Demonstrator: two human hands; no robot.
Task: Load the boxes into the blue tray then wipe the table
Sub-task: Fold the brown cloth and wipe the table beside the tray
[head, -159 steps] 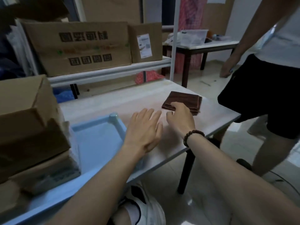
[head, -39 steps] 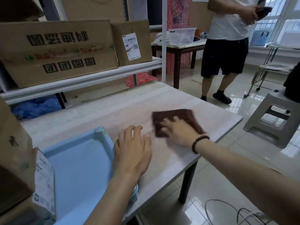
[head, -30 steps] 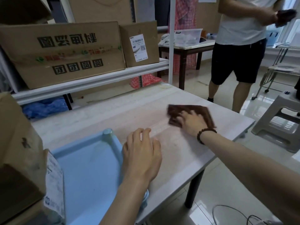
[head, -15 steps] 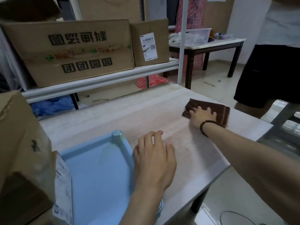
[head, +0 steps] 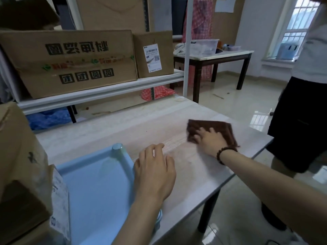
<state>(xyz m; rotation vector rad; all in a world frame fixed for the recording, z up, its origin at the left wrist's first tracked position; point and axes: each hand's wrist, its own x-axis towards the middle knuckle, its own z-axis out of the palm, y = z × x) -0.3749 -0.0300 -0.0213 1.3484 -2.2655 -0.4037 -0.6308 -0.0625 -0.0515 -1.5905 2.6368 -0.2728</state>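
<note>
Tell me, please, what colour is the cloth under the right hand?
Dark brown. The cloth shows best in the head view, under the right hand.

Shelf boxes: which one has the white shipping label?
The smaller box at the right end of the shelf: a white barcode label sits on its front. The wide box beside it has only printed characters.

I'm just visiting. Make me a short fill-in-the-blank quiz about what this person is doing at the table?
1. The right hand presses a brown ____ onto the table.
2. The left hand rests flat beside a tray coloured ____.
3. A beaded bracelet sits on the ____ wrist.

Missing words: cloth; blue; right
</note>
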